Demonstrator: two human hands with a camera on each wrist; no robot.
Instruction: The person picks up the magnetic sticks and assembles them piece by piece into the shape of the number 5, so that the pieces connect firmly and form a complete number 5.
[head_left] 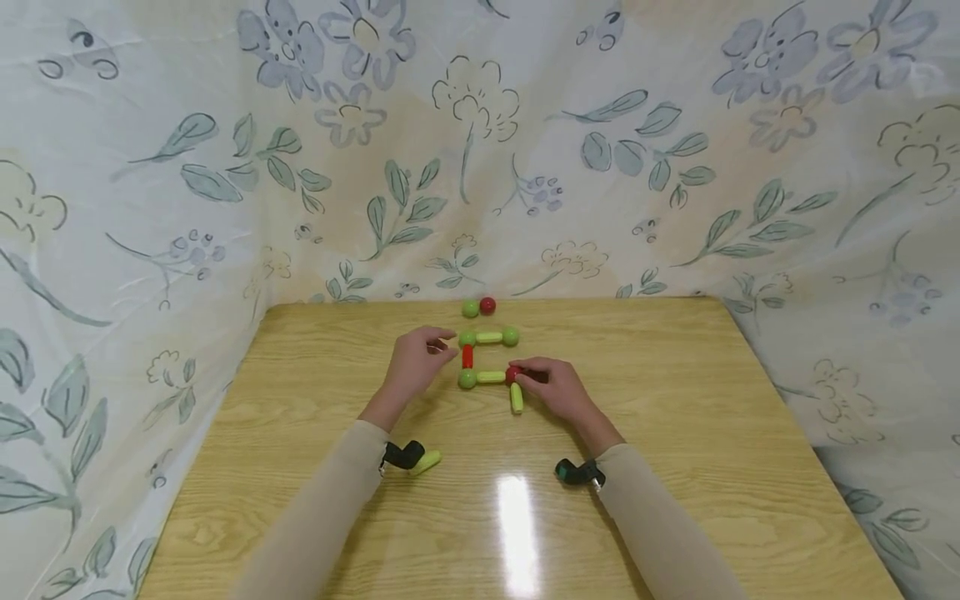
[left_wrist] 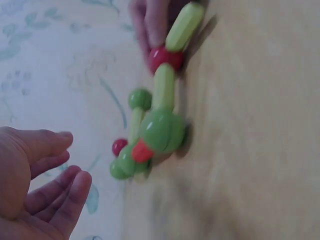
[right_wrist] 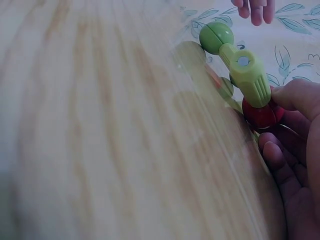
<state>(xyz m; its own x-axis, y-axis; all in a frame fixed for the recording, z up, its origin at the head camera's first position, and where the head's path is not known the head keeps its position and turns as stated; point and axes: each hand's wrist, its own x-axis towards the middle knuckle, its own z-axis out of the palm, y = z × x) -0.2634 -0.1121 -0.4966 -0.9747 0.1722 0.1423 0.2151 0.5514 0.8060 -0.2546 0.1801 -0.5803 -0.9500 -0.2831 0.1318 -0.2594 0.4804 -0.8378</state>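
Note:
Balls and rods are joined in an open-sided shape on the table. A red rod (head_left: pixel 467 357) links two green balls, and a pale green rod (head_left: pixel 491 377) runs from the lower green ball (head_left: pixel 467 378) to a red ball (right_wrist: pixel 261 114). My right hand (head_left: pixel 557 387) pinches that red ball between thumb and fingers. Another pale green rod (right_wrist: pixel 251 82) sticks out from it towards me, a round silvery spot on its end. My left hand (head_left: pixel 417 362) holds nothing; its fingers are loosely bent beside the upper green ball (head_left: pixel 468 338), apart from it in the left wrist view.
A loose green ball (head_left: pixel 470 308) and a loose red ball (head_left: pixel 487 306) lie at the table's back edge. Near my left wrist lies a pale green rod (head_left: pixel 426 462), partly behind the black wrist camera (head_left: pixel 405 454). A flowered cloth (head_left: pixel 480 167) hangs behind the wooden table (head_left: pixel 645 358).

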